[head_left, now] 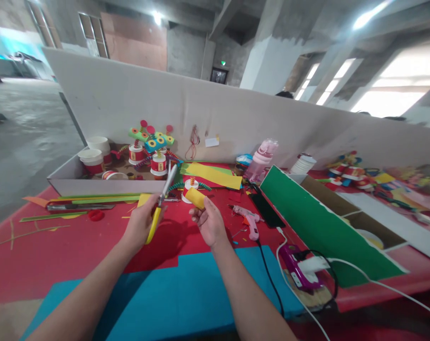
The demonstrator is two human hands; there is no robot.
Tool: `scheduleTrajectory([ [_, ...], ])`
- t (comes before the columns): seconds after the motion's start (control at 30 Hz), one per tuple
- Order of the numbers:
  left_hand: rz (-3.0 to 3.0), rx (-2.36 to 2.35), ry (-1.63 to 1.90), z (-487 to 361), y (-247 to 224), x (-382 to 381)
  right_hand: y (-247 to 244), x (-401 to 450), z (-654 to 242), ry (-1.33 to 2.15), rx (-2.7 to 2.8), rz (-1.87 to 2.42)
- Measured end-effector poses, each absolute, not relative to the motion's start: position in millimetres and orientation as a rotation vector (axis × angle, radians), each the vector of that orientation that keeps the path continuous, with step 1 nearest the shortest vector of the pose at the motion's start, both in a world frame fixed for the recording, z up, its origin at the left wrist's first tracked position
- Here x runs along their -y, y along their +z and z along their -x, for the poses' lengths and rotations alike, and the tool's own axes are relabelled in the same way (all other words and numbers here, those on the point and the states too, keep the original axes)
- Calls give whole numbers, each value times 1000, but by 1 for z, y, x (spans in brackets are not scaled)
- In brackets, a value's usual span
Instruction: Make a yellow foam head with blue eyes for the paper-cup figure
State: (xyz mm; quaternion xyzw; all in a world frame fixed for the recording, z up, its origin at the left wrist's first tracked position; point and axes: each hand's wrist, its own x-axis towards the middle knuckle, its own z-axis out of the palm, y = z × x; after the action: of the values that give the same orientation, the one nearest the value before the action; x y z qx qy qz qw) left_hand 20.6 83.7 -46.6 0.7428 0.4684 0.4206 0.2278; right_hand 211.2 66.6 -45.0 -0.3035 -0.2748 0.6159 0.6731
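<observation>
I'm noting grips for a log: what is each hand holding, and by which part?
Left hand: long, silver metal-bladed scissors, by the yellow handle. Right hand: curled yellow paper piece, by its end nearest the thumb.

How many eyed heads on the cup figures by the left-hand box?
3: a green head at left, a blue head in front at the middle, a yellow-green head at right. Others could be hidden behind.

Left hand [143,222] holding yellow-handled scissors [154,226], right hand [212,225] holding a yellow paper roll [195,198], paper-cup figure [184,193] just behind it, pink glue gun [252,223] at right on the red surface [94,244], white box [108,187] of paper cups [93,166] at back left
</observation>
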Motion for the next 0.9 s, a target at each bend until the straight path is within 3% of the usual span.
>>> scheduleTrajectory([
  [0.27, -1576, -927, 1291, -19, -38, -88, -50, -61, -205, 1575, 1114, 766],
  [0.43, -1613, -825, 1133, -18, -45, -86, -54, -62, -203, 1399, 1244, 855],
  [0.9, -1680, -876, 1136, -11, -36, -84, -55, -61, -210, 1163, 1540, 950],
])
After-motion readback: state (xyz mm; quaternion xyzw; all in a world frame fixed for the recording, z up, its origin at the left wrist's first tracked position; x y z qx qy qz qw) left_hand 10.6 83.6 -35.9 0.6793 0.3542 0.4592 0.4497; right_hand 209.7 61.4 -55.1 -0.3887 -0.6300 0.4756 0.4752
